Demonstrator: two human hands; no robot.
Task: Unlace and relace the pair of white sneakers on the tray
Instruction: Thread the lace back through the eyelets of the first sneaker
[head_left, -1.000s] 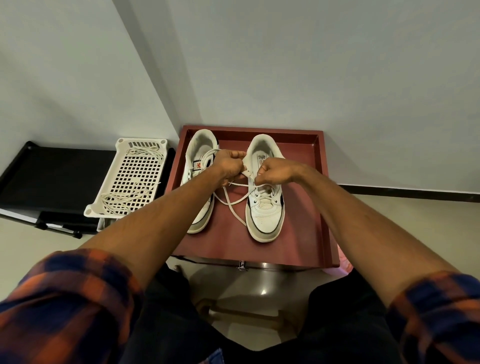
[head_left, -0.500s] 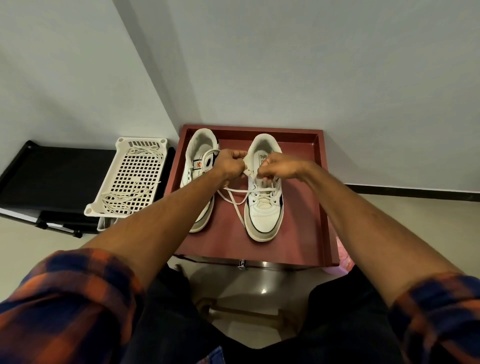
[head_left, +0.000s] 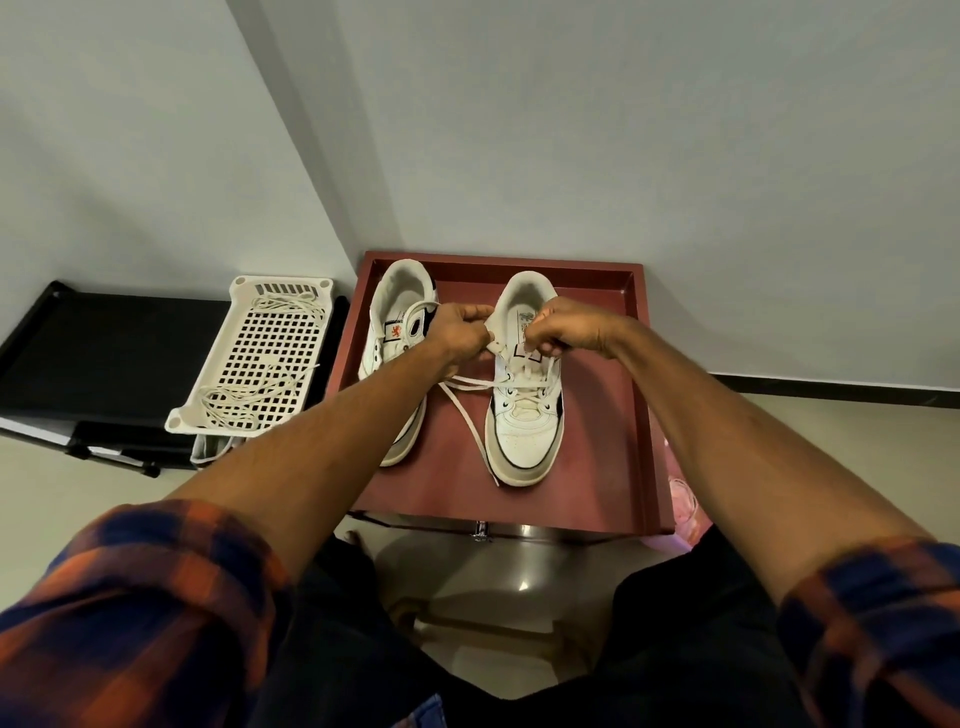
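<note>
Over on the far left a low black shelf (head_left: 104, 353) carries a white perforated basket (head_left: 283, 283), and a loose white lace (head_left: 244, 410) lies coiled in it. Just right of that sits the red tray (head_left: 597, 457) against the wall, with both white sneakers on it, toes pointing near. The left sneaker (head_left: 400, 306) lies partly under the person's left forearm. The left hand (head_left: 460, 332) reaches across to the right sneaker (head_left: 524, 436) and its curled fingers pinch the left edge of that shoe's upper, up by the top eyelets. A shoelace (head_left: 470, 415) runs out of the eyelets and trails across the tray floor between the two shoes. The right hand (head_left: 566, 330) hovers over the tongue, fingers curled and pinching at the lace there, though the exact grip is too small to make out. Both plaid sleeves are rolled up.
</note>
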